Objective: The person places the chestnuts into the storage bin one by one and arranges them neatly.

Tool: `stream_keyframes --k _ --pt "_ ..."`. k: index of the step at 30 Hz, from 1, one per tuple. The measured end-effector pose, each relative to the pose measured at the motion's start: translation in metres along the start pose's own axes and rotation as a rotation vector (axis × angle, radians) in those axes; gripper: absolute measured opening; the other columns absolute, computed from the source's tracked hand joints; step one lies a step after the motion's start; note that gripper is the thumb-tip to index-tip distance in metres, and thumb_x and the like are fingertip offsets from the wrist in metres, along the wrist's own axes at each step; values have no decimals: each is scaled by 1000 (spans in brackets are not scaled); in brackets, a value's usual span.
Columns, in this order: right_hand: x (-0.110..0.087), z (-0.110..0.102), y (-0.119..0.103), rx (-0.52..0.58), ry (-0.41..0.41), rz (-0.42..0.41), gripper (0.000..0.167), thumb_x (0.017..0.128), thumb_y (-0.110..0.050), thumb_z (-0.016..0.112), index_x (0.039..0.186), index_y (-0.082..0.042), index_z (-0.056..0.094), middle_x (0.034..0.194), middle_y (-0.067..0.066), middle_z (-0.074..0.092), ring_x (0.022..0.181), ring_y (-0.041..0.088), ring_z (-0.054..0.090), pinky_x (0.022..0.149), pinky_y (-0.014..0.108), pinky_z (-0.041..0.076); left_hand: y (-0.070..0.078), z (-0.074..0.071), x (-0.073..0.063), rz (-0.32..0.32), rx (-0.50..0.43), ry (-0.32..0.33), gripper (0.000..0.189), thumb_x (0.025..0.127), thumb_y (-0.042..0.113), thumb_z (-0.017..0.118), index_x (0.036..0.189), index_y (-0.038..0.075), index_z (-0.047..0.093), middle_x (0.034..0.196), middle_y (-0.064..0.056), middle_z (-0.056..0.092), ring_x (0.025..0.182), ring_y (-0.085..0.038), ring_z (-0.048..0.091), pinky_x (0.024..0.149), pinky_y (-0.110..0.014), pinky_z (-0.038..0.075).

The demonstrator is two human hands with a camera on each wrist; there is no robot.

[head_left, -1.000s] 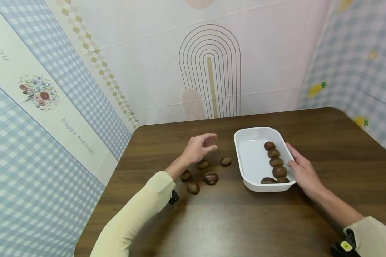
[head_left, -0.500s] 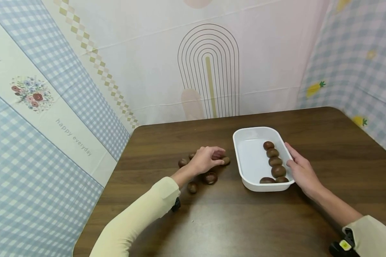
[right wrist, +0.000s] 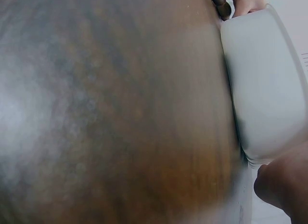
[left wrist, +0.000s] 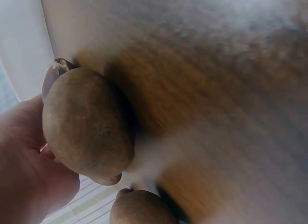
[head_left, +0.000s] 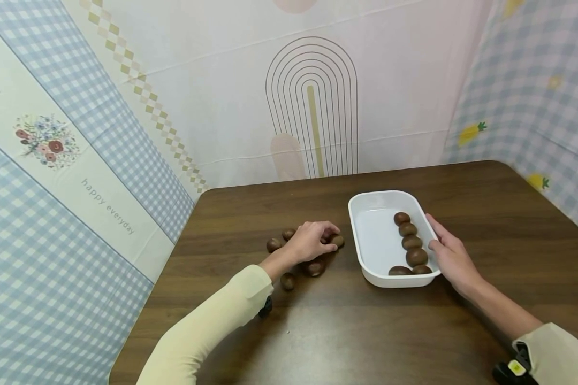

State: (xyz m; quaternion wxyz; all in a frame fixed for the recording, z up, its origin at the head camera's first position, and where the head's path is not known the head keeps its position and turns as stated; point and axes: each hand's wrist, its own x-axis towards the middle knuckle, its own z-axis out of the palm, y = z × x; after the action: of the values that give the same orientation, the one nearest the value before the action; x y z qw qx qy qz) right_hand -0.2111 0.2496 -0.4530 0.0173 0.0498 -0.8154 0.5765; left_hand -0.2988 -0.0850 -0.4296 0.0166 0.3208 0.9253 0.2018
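Observation:
In the head view my left hand [head_left: 313, 240] pinches a brown chestnut [head_left: 337, 241] between thumb and fingertips, on the table left of a white tray. Other loose chestnuts lie around that hand, among them a dark glossy one [head_left: 315, 268]; one more is partly hidden under the palm. A large chestnut [left wrist: 86, 123] fills the near part of the left wrist view, with the hand behind it. My right hand [head_left: 455, 262] grips the right side of the white tray [head_left: 373, 262], thumb at the rim. Several chestnuts [head_left: 416, 256] line the tray's right side and near corner.
The brown wooden table [head_left: 347, 331] carries everything. More loose chestnuts [head_left: 273, 245] lie to the left of the left hand. A printed cloth [head_left: 221, 96] hangs behind the table's far edge, and a checked cloth [head_left: 67, 214] along the left.
My left hand has moved right and a little nearer, and its fingers have come round the chestnut closest to the tray. My right hand and the tray stay in place.

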Motion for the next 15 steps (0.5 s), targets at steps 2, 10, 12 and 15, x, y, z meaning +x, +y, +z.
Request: stream_keyframes --k 2,10,12,15 --pt "-3 2 -1 -11 2 16 62 112 -6 30 171 -12 12 172 24 19 149 47 30 91 11 42 1 -1 -1 8 15 -11 34 97 24 82 128 15 73 112 1 77 103 -10 71 94 -32 56" --pt "-16 9 -3 19 39 -30 64 109 -1 33 170 -6 15 169 28 24 145 45 34 87 4 38 1 -14 -6 32 7 -54 31 97 17 79 127 13 73 113 0 76 104 -10 70 93 -27 55" --pt "-19 10 -5 11 39 -19 63 110 -3 32 170 -7 14 170 28 23 146 46 33 86 4 37 1 -20 -6 37 -1 -53 31 97 17 79 127 12 73 113 -1 76 104 -11 70 93 -28 55" --pt "-23 12 -7 -7 35 7 63 111 -5 31 171 -10 12 172 25 20 148 46 30 86 6 38 2 -28 -5 34 -19 -43 31 97 15 79 127 11 72 114 -2 77 105 -12 71 94 -28 55"
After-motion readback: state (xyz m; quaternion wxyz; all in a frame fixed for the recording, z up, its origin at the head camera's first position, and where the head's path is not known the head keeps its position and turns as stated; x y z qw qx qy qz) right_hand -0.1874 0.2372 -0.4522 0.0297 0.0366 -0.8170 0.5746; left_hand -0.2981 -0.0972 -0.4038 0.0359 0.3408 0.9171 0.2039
